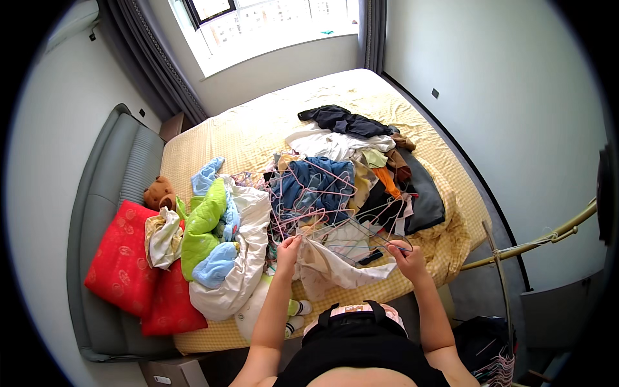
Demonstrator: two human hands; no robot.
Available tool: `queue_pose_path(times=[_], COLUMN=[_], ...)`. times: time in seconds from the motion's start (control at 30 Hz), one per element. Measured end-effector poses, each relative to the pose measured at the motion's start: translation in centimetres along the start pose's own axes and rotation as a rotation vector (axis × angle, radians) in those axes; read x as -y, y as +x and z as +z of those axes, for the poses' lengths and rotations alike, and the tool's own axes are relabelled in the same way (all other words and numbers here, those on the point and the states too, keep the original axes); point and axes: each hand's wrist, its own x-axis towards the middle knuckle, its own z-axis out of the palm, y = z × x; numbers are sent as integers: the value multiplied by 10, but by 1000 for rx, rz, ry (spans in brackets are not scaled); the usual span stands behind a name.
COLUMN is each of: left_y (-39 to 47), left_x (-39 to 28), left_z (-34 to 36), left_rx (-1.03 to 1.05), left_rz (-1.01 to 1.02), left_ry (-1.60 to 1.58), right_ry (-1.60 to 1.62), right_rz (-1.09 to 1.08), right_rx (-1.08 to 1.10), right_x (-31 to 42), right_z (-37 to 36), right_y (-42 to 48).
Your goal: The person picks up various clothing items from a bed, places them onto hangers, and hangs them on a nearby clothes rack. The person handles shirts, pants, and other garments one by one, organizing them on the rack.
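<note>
My left hand pinches the edge of a pale patterned garment, which hangs in folds over the bed's near side. The cloth stretches across to my right hand, whose fingers are closed on a blue clothes hanger. Whether those fingers also grip the cloth's end is hard to tell. Just beyond both hands spreads a tangle of thin pink, blue and white hangers. Beneath the tangle lie a blue denim-like garment and other clothes.
Left of the hangers lie a white cloth, a green quilted piece, red cushions and a brown teddy bear. Dark clothes are heaped farther back on the yellow checked bed. A brass-coloured rack pole stands at right.
</note>
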Motion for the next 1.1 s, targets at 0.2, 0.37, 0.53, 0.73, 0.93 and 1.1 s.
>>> queue_pose_path(times=[0.2,0.37,0.53,0.73,0.93,1.1], left_y=[5,-15,-39,-62,-112,-107], left_x=[-7,-24,-42,-56,-33,-87], left_z=[5,24,42,68,126,117], left_rx=[-52,-37,-163,-111,181,387], left_rz=[1,134,604,676,705,1035], left_ry=[-184,-45,376,419,435,966], right_ry=[-19,-64,-109,-51,18,5], right_rz=[35,56,37,-23,-183,-290], right_rx=[202,218,162,181,-8,28], right_x=[17,31,35,55,5,13], right_z=[-6,9,24,40,88,60], right_y=[-10,-8,4,5,19,25])
